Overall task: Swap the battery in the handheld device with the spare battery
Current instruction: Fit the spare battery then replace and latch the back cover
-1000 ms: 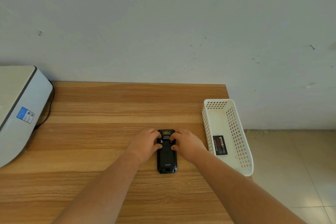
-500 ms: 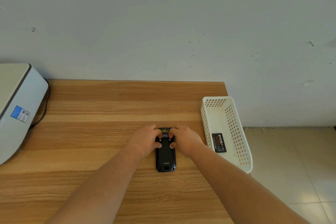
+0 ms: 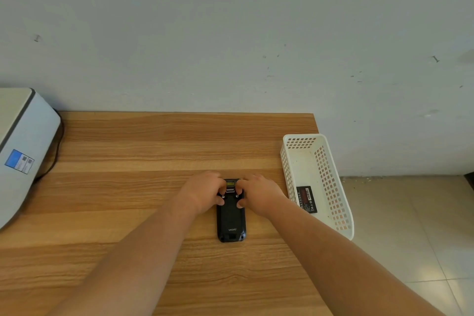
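A black handheld device [image 3: 231,220] lies back-up on the wooden table [image 3: 128,151], its cover on. My left hand [image 3: 204,194] grips its top left corner, with the thumb on the device's left side. My right hand [image 3: 259,194] grips the top right corner in the same way. Fingertips of both hands press near the two screws at the upper end of the back. The spare battery [image 3: 306,199], black with a red label, lies flat inside the white basket [image 3: 331,182] to the right.
A white and grey machine [image 3: 18,151] with a blue sticker stands at the table's left edge, a black cable behind it. The basket overhangs the table's right edge. A tiled floor lies beyond. A wall backs the table.
Both hands' fingers have closed in on the device's top end. The view has shifted slightly. The device itself has stayed in place.
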{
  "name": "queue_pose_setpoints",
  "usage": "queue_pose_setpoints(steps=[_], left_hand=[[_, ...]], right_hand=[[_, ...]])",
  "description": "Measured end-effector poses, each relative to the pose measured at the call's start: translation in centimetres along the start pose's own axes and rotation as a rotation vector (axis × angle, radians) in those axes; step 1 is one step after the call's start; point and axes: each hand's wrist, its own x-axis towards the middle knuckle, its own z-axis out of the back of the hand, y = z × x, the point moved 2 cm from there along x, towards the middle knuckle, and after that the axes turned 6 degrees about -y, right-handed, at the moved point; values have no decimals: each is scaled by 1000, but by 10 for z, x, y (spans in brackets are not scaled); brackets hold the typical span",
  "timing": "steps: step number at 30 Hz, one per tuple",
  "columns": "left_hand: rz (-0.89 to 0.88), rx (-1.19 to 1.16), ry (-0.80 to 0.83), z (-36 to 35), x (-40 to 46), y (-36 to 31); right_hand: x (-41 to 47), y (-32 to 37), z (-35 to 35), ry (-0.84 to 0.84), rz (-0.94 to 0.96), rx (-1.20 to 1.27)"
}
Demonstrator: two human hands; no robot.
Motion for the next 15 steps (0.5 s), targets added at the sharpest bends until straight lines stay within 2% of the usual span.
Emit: queue_pose_setpoints(steps=[11,15], left_hand=[[178,-69,-44,-4,-5,-3],[70,-106,-88,-6,-9,-2]], right_hand=[[0,-1,-4,-10,-24,41],[-3,-1,-5,-32,-34,74]])
